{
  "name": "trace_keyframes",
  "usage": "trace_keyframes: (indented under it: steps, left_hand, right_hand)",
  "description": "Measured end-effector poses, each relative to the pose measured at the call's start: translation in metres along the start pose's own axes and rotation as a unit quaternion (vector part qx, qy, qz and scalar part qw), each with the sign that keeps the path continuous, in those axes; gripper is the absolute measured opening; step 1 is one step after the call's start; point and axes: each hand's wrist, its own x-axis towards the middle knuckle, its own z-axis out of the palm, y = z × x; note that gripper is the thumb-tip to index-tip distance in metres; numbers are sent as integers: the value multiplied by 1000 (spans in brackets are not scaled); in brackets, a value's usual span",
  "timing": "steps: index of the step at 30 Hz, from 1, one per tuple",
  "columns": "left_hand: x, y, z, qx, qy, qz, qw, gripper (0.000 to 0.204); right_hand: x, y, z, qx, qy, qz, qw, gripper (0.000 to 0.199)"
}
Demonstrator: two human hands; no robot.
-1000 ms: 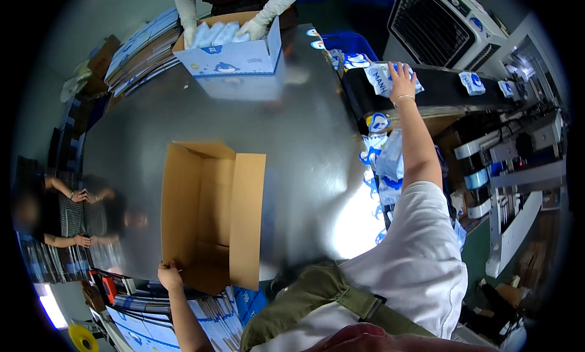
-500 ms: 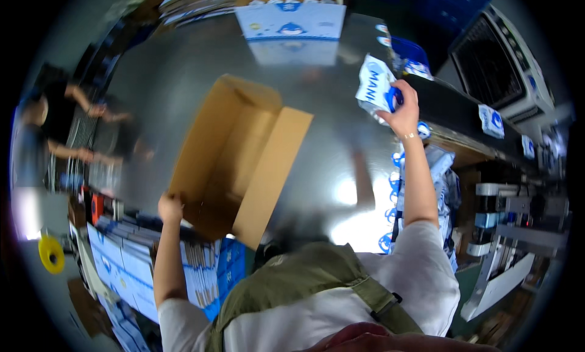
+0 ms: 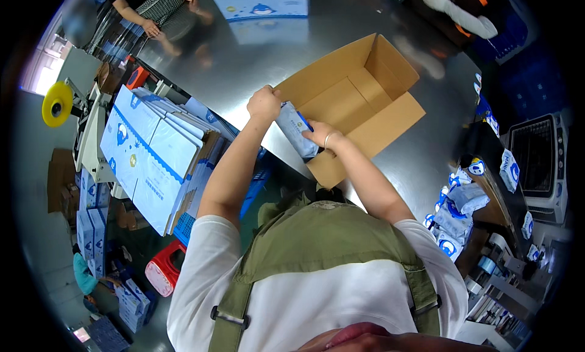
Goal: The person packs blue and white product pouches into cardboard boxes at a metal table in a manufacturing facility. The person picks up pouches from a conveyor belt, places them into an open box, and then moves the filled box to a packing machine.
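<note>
An open cardboard box [image 3: 341, 99] lies on the metal table, its brown inside facing up and one long flap folded outward on the near right. My left hand [image 3: 264, 104] is closed on the box's left edge. In my right hand [image 3: 323, 134] is a white and blue soft packet [image 3: 296, 131], held at the left end of the box with my fingers on its right side. The packet is tilted lengthwise along that end wall. Whether it rests on the box's bottom I cannot tell.
Flattened printed cartons [image 3: 149, 157] stand stacked at left. More packets [image 3: 457, 209] lie piled at right, beside a dark conveyor belt [image 3: 490, 148] carrying others. A filled white-blue carton [image 3: 262, 3] stands at the far edge. Co-workers' arms [image 3: 137, 17] show beyond; a red stool [image 3: 163, 270] is below.
My right hand has brought the packet from beside the conveyor leftward to the box. My left hand still grips the box edge. The whole view has swung round, showing more of the left side.
</note>
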Motion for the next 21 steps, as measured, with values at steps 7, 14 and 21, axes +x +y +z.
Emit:
trace_keyframes:
  steps: [7,14,21]
  left_hand:
    - [28,-35,-12,152,2,129,980,21]
    - [80,-61,-67,165,21,28,986,40]
    - [-80,143,29,-147,-96,490,854,34]
  right_hand:
    - [-118,-12,-54,-177,400,-155,886,53]
    - [-234,131,-47,-261,379,338,821,72]
    - [-251,169,2,-267,405,352,801,71]
